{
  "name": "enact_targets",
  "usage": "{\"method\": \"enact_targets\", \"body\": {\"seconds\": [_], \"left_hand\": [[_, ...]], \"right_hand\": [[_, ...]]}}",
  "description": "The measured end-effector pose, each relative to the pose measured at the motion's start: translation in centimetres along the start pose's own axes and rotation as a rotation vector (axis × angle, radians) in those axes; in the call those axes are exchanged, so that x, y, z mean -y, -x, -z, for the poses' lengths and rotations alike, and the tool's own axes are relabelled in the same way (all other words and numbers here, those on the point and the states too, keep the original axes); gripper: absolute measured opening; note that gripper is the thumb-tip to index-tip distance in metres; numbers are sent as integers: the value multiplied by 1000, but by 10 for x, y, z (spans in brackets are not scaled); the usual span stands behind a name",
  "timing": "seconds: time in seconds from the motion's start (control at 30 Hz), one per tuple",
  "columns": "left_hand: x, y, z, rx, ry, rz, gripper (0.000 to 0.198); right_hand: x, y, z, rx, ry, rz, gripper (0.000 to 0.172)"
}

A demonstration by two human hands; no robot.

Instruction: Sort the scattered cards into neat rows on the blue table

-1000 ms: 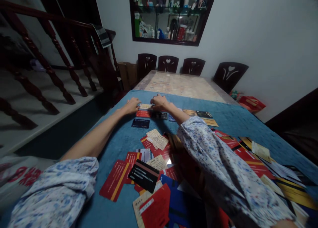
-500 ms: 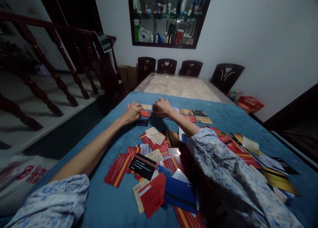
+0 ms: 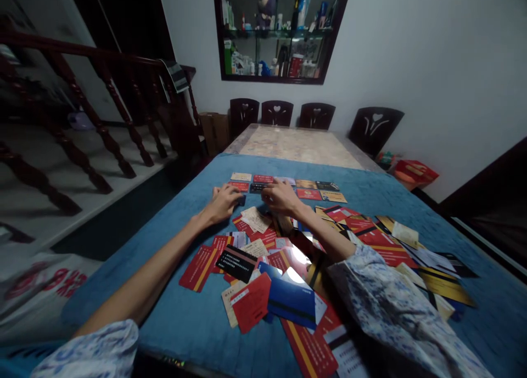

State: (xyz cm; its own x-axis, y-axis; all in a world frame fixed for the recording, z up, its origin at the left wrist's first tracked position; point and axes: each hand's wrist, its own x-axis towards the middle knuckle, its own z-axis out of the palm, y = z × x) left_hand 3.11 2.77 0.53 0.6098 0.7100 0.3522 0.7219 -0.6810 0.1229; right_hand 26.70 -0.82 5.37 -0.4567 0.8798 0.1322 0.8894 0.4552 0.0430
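My left hand (image 3: 223, 203) lies on the blue cloth with its fingers bent, the tips pressed on a dark blue card (image 3: 242, 200). My right hand (image 3: 282, 196) is beside it, knuckles up and fingers curled over the cards below; what they hold is hidden. Just beyond both hands, cards are laid flat in neat rows (image 3: 307, 185): beige, red, black and gold ones. Between my forearms and nearer to me spreads a loose pile of cards (image 3: 263, 257), mostly red, with a black card (image 3: 236, 262) and a blue card (image 3: 291, 301) on top.
The blue cloth (image 3: 177, 312) covers the near half of a long table, with bare marbled tabletop (image 3: 296, 145) beyond. Dark chairs (image 3: 276, 112) stand at the far end and right side. A wooden stair railing (image 3: 82, 103) runs on the left. More cards (image 3: 415, 252) are scattered at right.
Both hands have drawn back toward me from the far rows to the near edge of the rows. A red card now lies in the back row where my right hand was.
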Motion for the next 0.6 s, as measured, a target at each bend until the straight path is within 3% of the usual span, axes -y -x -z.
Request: {"method": "enact_targets", "body": {"seconds": [0.27,0.6], "left_hand": [[-25,18,-7,-9,60,-12,30],[-32,23,-15,61,144,-98,34]], "right_hand": [[14,25,-3,46,-26,26,28],[26,36,-8,130,21,94,35]]}}
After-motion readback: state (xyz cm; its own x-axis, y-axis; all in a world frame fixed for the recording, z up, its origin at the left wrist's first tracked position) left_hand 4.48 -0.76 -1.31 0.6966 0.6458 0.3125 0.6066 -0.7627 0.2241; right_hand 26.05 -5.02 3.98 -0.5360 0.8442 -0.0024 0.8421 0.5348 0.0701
